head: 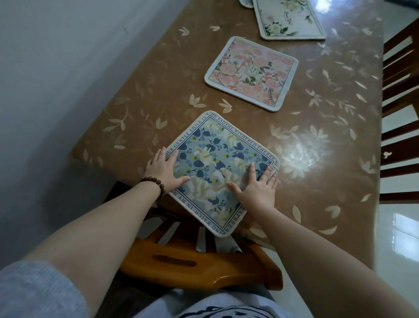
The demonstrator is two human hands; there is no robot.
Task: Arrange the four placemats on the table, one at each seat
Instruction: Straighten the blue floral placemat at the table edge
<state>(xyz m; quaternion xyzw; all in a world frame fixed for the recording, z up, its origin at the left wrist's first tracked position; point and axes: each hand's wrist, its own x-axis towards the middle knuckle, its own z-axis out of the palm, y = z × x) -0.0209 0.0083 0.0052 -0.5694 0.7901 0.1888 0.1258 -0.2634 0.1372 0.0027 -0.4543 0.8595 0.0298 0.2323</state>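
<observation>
A blue floral placemat (217, 159) lies at the near end of the brown table (328, 136), its near corner hanging over the table's edge. My left hand (164, 171) rests flat on its left edge, fingers spread. My right hand (258, 188) presses flat on its right side. A pink floral placemat (251, 72) lies further up the middle of the table. Beyond it lies a white floral placemat (289, 19). A corner of a fourth mat (246, 2) shows at the top edge.
A wooden chair (197, 258) stands between me and the table's near end. Another dark chair (400, 109) stands along the right side. A wall (56, 68) runs close along the table's left side.
</observation>
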